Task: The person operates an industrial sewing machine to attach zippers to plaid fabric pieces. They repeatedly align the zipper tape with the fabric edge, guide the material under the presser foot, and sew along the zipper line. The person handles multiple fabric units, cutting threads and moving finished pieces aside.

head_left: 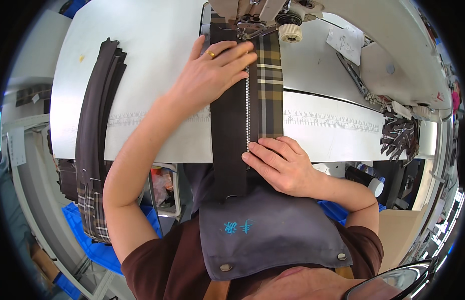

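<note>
A long strip of dark fabric (227,130) runs from my lap up under the sewing machine's presser foot (244,34), with a metal zipper (247,110) along it and brown-grey plaid fabric (270,110) on its right. My left hand (220,67) lies on the strip just below the needle area, fingers spread and slightly bent, a gold ring on one. Lower down, my right hand (280,162) rests with fingertips on the zipper and the strip's right part, fingers apart.
The white table (162,55) carries a printed ruler band. At left, dark zippered strips (97,95) drape over its edge above blue bins (85,235). At right are scissors (352,75), a paper (345,42), a heap of zipper pulls (400,135) and, lower, a black bottle (362,180).
</note>
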